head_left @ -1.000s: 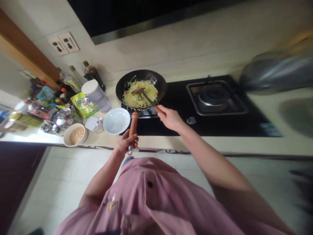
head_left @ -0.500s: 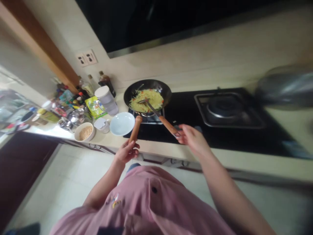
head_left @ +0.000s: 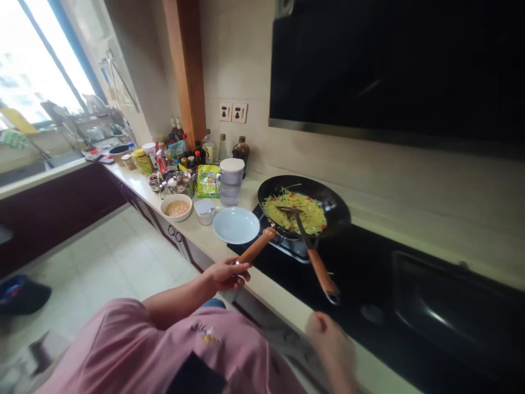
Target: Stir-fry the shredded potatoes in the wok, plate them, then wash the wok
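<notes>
My left hand (head_left: 229,273) is closed around the wooden handle of a black wok (head_left: 338,210), which rests over the left burner. Inside the wok lie pale yellow-green shreds (head_left: 273,208) with small red bits. A spatula (head_left: 322,271) leans over the wok's near rim, its head in the food and its wooden handle sticking out, untouched by any hand. My right hand (head_left: 332,342) is apart from the spatula, low by the counter's front edge. Motion blurs its fingers, and nothing shows in it.
Left of the wok, a pale blue plate (head_left: 235,225) sits on the counter beside a white-lidded container (head_left: 204,210), a bowl of light-coloured food (head_left: 176,208) and a clear pitcher (head_left: 231,183). Bottles (head_left: 241,153) stand behind. A dark range hood (head_left: 369,82) hangs above.
My right hand has let go of the spatula and drawn back toward me. The spatula stays in the wok. My left hand keeps hold of the wok handle. The view has swung left.
</notes>
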A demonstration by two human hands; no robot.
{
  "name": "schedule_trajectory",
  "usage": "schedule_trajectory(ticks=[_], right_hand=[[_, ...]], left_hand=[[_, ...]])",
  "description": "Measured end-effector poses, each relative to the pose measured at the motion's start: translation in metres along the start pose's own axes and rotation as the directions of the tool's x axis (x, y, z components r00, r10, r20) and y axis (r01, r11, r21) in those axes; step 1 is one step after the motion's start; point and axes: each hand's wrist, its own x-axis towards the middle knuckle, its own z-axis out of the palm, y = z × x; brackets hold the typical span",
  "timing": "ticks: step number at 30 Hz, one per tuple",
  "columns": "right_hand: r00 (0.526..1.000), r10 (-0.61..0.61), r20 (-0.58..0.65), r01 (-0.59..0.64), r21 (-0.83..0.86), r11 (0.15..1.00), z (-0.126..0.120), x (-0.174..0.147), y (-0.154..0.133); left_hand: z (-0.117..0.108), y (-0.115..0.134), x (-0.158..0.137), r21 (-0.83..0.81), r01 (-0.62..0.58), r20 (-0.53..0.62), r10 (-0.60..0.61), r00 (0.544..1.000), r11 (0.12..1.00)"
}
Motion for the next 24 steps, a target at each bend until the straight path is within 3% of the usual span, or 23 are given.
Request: schedule_trajectory(ticks=[3, 7, 12, 24], right_hand=[[0.992, 0.117, -0.055, -0.113, 0.065, 0.991, 0.010, -0.003, 0.007], [0.993, 0.115, 0.007, -0.114, 0.166, 0.979, 0.017, -0.011, 0.012], [0.987, 0.156, -0.029, -0.138, 0.326, 0.935, 0.020, -0.028, 0.009], [0.963, 0.269, 0.035, -0.261, 0.387, 0.885, 0.007, -0.046, 0.007]], left_hand=[[0.000, -0.001, -0.006, 0.005, -0.005, -0.012, 0.005, 1.000, 1.000], [-0.002, -0.002, -0.017, -0.012, -0.011, -0.065, 0.010, 0.998, 1.000], [-0.005, -0.002, -0.019, -0.029, 0.020, -0.081, -0.022, 0.996, 0.999], [0.012, 0.007, -0.005, 0.086, -0.005, -0.011, 0.006, 1.000, 0.996]])
